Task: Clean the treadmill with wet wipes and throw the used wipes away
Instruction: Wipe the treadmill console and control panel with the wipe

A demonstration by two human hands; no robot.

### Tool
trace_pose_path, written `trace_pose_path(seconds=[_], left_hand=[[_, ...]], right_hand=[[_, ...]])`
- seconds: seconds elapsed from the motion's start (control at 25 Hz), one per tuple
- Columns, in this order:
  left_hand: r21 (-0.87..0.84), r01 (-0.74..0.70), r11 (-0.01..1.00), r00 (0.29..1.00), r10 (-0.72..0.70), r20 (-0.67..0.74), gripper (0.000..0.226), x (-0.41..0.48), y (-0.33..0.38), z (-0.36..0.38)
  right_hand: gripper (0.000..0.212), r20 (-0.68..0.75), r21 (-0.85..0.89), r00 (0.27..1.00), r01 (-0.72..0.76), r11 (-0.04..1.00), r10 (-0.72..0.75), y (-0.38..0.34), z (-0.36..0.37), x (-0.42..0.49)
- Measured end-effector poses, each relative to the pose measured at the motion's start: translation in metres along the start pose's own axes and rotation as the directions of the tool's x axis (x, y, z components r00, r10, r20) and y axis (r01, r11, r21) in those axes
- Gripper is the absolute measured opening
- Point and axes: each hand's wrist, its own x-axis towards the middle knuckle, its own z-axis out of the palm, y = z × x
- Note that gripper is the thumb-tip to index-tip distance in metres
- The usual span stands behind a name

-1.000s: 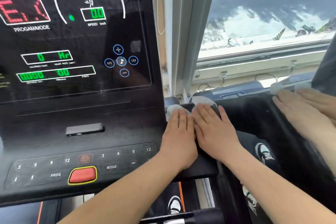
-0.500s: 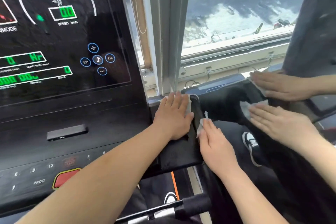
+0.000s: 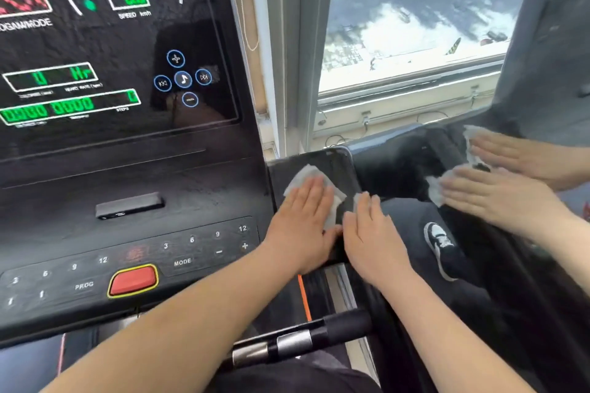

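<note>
Under the left hand (image 3: 303,220), which pressed flat with straight fingers, a wet wipe (image 3: 306,174) lay on the treadmill's black side ledge (image 3: 338,163). Just beside it the right hand (image 3: 372,233) lay equally flat, a second wipe (image 3: 357,198) peeking from its fingertips. Even pressure and overlapping strokes into the corners would likely serve best.

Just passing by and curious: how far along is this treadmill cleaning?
Midway, apparently. Done: nothing shows for certain; I cannot tell whether the black console with the red button was wiped. In hand: the left hand presses a white wet wipe flat on the black ledge beside the console, the right hand flat alongside. Left: the wipe is not yet thrown away; no bin shows.
</note>
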Motion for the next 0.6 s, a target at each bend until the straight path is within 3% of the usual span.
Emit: trace_pose_path(seconds=[0.08, 0.28, 0.6], left_hand=[[-0.034, 0.095, 0.995, 0.995, -0.094, 0.029, 0.072, 0.017, -0.009, -0.008], [-0.021, 0.077, 0.997, 0.996, -0.076, 0.048, 0.074, -0.028, 0.007, 0.003], [0.020, 0.069, 0.997, 0.996, -0.070, 0.054, 0.083, -0.056, 0.019, 0.014]], right_hand=[[0.076, -0.025, -0.111, 0.994, 0.102, 0.989, -0.105, -0.009, 0.002, 0.018], [0.064, -0.097, -0.266, 0.951, 0.259, 0.929, -0.293, 0.008, 0.005, -0.012], [0.058, -0.206, -0.112, 0.952, 0.206, 0.972, -0.225, 0.044, 0.040, -0.094]])
